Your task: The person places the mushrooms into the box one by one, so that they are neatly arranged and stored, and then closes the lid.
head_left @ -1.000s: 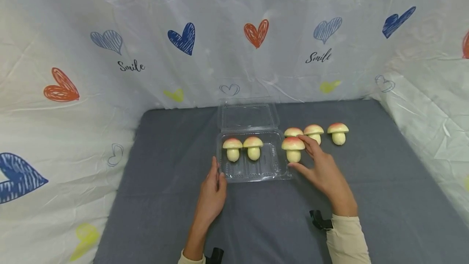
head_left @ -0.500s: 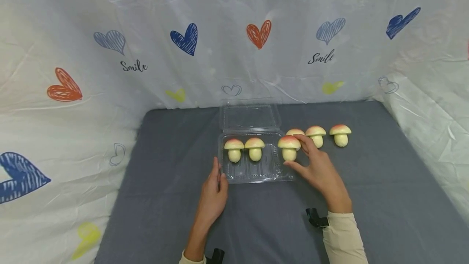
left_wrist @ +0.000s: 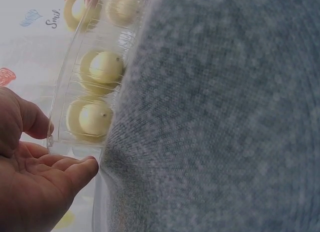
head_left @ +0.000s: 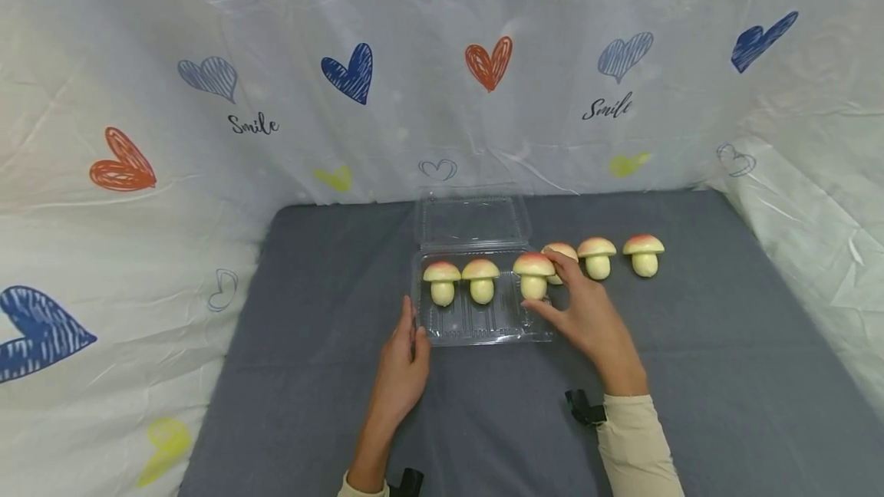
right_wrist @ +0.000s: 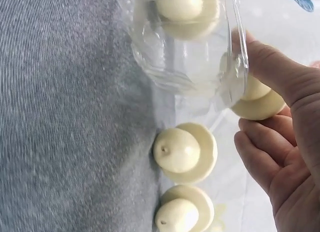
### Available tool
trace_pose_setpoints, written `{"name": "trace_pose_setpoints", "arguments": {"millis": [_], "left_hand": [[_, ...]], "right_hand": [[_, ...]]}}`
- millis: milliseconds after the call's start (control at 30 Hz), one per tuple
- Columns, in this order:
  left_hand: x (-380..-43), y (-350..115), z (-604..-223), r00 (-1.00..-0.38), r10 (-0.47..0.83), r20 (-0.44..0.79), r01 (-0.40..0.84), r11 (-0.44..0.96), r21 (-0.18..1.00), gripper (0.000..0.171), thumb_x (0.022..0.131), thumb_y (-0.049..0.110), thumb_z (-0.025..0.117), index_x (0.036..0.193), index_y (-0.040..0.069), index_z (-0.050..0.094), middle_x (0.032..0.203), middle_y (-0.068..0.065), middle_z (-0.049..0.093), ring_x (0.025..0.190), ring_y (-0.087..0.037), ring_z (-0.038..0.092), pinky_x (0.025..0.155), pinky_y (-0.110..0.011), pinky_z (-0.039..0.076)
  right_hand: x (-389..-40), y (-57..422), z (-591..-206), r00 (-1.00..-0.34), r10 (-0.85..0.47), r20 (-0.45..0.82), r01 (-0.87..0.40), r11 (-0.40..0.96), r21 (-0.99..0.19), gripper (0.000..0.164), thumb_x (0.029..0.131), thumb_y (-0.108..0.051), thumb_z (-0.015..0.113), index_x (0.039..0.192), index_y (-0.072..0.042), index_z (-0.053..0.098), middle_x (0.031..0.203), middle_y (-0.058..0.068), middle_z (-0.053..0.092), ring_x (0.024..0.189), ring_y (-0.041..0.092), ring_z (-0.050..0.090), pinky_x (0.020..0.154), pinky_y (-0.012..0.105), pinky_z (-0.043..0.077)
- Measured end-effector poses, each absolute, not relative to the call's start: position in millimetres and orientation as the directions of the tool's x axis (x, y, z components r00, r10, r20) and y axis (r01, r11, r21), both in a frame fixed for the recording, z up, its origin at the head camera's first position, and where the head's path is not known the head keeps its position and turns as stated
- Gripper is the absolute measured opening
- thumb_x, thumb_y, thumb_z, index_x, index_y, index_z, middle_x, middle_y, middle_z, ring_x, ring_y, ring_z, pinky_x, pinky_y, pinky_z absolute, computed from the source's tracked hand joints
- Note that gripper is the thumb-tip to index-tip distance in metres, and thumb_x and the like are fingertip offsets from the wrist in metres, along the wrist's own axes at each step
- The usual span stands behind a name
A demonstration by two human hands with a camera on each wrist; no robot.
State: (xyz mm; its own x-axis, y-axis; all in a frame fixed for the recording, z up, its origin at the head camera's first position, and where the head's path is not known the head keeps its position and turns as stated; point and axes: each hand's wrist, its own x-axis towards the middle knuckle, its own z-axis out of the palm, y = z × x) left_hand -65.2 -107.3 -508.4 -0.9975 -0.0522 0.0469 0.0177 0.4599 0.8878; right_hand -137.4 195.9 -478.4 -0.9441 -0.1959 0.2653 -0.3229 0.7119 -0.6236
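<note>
pinching a mushroom (head_left: pixel 533 276) in the right hand (head_left: pixel 590 324) above the right end of the clear container (head_left: pixel 476 328), bracing its left side with straight-fingered left hand (head_left: pixel 402 366); seems mid-placement, likely calls for lowering, then release.

Head view: rear mushroom (head_left: pixel 566 249) partly hidden by held mushroom (head_left: pixel 532 276) and right hand (head_left: pixel 592 320); left sleeve (head_left: pixel 361 488) cut by bottom edge, large blue heart (head_left: pixel 48 322) by left edge. Left wrist view: bench cloth (left_wrist: pixel 225 112) blurred, left hand (left_wrist: pixel 37 184) cut off at left. Right wrist view: held mushroom partly covered by thumb (right_wrist: pixel 280 67), upper mushroom (right_wrist: pixel 182 9) cut by top edge
</note>
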Motion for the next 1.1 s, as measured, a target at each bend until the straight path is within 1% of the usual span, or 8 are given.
{"name": "trace_pose_setpoints", "arguments": {"millis": [67, 300, 500, 767, 867, 967, 1033, 1100], "left_hand": [[-65.2, -107.4, -508.5, -0.997, -0.055, 0.051, 0.021, 0.457, 0.889, 0.064, 0.112, 0.01, 0.052, 0.167, 0.0, 0.021, 0.161, -0.02, 0.047, 0.089, -0.02, 0.053, 0.09, -0.044, 0.043], [-65.3, -107.4, -509.4, -0.997, -0.06, 0.056, 0.022, 0.454, 0.89, 0.064, 0.112, 0.009, 0.051, 0.167, -0.001, 0.021, 0.162, -0.022, 0.045, 0.115, -0.027, 0.057, 0.096, -0.047, 0.044], [-65.3, -107.5, -509.9, -0.996, -0.064, 0.056, 0.019, 0.467, 0.884, 0.064, 0.112, 0.01, 0.052, 0.167, -0.001, 0.022, 0.157, -0.023, 0.05, 0.108, -0.027, 0.059, 0.094, -0.048, 0.046], [-65.3, -107.7, -509.3, -0.997, -0.06, 0.056, 0.021, 0.477, 0.879, 0.064, 0.112, 0.01, 0.052, 0.167, 0.0, 0.022, 0.155, -0.022, 0.052, 0.082, -0.02, 0.052, 0.082, -0.043, 0.046], [-65.2, -107.6, -509.2, -0.996, -0.057, 0.067, 0.033, 0.475, 0.88, 0.064, 0.112, 0.009, 0.051, 0.167, -0.001, 0.022, 0.157, -0.024, 0.049, 0.096, -0.023, 0.058, 0.089, -0.046, 0.048], [-65.2, -107.4, -509.5, -0.996, -0.056, 0.077, 0.041, 0.472, 0.881, 0.063, 0.111, 0.009, 0.051, 0.167, -0.001, 0.023, 0.159, -0.025, 0.047, 0.111, -0.028, 0.059, 0.095, -0.051, 0.049], [-65.1, -107.5, -510.0, -0.996, -0.058, 0.075, 0.039, 0.471, 0.881, 0.063, 0.112, 0.01, 0.051, 0.167, 0.0, 0.023, 0.159, -0.025, 0.048, 0.112, -0.029, 0.06, 0.096, -0.052, 0.048], [-64.9, -107.8, -510.8, -0.995, -0.059, 0.076, 0.039, 0.471, 0.881, 0.064, 0.112, 0.01, 0.051, 0.167, 0.001, 0.022, 0.158, -0.025, 0.048, 0.117, -0.03, 0.06, 0.098, -0.053, 0.049]], "right_hand": [[-138.3, 192.7, -478.3, -0.945, -0.195, 0.261, -0.319, 0.716, -0.621, 0.091, 0.083, -0.035, 0.094, 0.158, -0.014, 0.046, 0.148, 0.014, 0.061, 0.118, 0.046, 0.067, 0.096, 0.062, 0.051], [-140.9, 182.2, -479.8, -0.952, -0.178, 0.247, -0.294, 0.751, -0.591, 0.092, 0.085, -0.041, 0.091, 0.16, -0.017, 0.043, 0.141, 0.019, 0.066, 0.106, 0.047, 0.071, 0.09, 0.062, 0.053], [-141.8, 176.8, -481.5, -0.954, -0.176, 0.242, -0.288, 0.762, -0.58, 0.094, 0.085, -0.044, 0.09, 0.163, -0.022, 0.042, 0.142, 0.018, 0.065, 0.104, 0.046, 0.071, 0.089, 0.061, 0.054], [-143.7, 169.3, -482.9, -0.954, -0.168, 0.247, -0.281, 0.788, -0.549, 0.098, 0.084, -0.045, 0.09, 0.164, -0.016, 0.041, 0.138, 0.021, 0.067, 0.083, 0.036, 0.072, 0.079, 0.057, 0.056], [-144.8, 167.6, -484.2, -0.954, -0.158, 0.253, -0.276, 0.791, -0.546, 0.099, 0.083, -0.044, 0.091, 0.163, -0.014, 0.041, 0.136, 0.023, 0.068, 0.08, 0.036, 0.072, 0.077, 0.057, 0.056], [-145.2, 166.5, -486.3, -0.954, -0.149, 0.259, -0.271, 0.794, -0.544, 0.098, 0.082, -0.043, 0.092, 0.162, -0.016, 0.043, 0.121, 0.023, 0.073, 0.072, 0.031, 0.069, 0.072, 0.055, 0.055], [-145.1, 165.7, -487.6, -0.953, -0.151, 0.264, -0.276, 0.794, -0.542, 0.098, 0.082, -0.043, 0.092, 0.163, -0.018, 0.042, 0.101, 0.021, 0.074, 0.06, 0.026, 0.062, 0.066, 0.053, 0.053], [-145.4, 164.3, -488.8, -0.945, -0.154, 0.287, -0.292, 0.793, -0.534, 0.098, 0.082, -0.042, 0.092, 0.163, -0.021, 0.042, 0.1, 0.018, 0.074, 0.059, 0.026, 0.061, 0.065, 0.052, 0.053]]}}
